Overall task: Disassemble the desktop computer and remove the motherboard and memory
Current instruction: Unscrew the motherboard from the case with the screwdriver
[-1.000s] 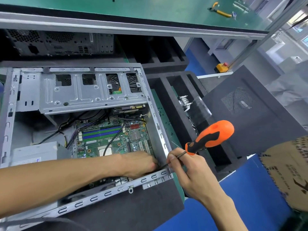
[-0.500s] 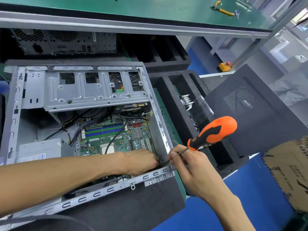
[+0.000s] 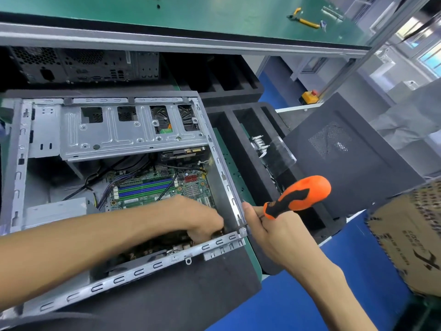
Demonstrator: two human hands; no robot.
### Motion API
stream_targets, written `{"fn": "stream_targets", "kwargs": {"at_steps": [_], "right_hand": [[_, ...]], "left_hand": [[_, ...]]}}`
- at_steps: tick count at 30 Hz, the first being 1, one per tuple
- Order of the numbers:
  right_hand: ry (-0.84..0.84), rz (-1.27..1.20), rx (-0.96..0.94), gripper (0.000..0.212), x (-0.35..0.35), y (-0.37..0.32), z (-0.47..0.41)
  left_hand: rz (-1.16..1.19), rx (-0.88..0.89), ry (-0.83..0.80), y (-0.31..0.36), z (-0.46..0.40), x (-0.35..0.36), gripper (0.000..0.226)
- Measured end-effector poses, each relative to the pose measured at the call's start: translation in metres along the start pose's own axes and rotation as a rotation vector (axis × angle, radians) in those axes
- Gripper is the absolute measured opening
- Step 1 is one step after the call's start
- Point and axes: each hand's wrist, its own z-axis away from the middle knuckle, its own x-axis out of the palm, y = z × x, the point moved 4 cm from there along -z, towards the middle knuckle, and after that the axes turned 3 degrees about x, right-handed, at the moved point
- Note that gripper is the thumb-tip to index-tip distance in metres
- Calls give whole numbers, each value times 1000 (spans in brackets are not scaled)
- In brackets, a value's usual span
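Note:
An open grey computer case lies on its side before me. Inside it sits the green motherboard with blue and green memory slots. My left hand reaches deep into the case's near right corner, fingers down on the board's edge; what they touch is hidden. My right hand is just outside that corner, closed around an orange-and-black screwdriver whose tip points at the case's corner rim.
A grey power supply sits at the case's left. Black foam trays with metal parts lie to the right, beside a black side panel. A second computer stands behind. A cardboard box sits far right. Yellow pliers lie on the upper shelf.
My left hand has pushed a little further into the case's near corner. The right hand with the screwdriver has stayed at the corner rim, the handle tilting slightly.

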Motion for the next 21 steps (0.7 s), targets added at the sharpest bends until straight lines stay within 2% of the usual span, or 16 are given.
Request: {"fn": "stream_targets", "kwargs": {"at_steps": [2,3,5,6,8,9,11,12,14,17,21], "right_hand": [[-50,2,-38,37,9,1,-1],[-40,13,-49,37,7,-1,-2],[-47,-12,-66,35,4,-6,-4],[-76,0,-61,36,4,-8,-6],[-151,38,-16,47,8,-10,-10],[-180,44,3,49,7,-13,-12],[-184,86,9,51,6,-17,-16],[-175,102,9,52,7,-19,-16],[-172,93,14,54,8,-20,-16],[-159,58,8,54,8,-18,-17],[-115,78,13,55,9,-17,-19]], "left_hand": [[113,4,60,-14,20,-14,19],[187,36,143,-20,38,-28,18],[283,142,475,-31,81,-64,22],[401,257,668,-29,104,-79,30],[611,594,920,-14,143,-98,47],[570,673,980,-3,154,-102,47],[292,636,1107,18,164,-110,33],[155,579,1150,23,163,-114,26],[21,479,1134,26,164,-117,20],[-14,396,1033,22,167,-116,29],[-251,290,1051,30,160,-123,28]]}}
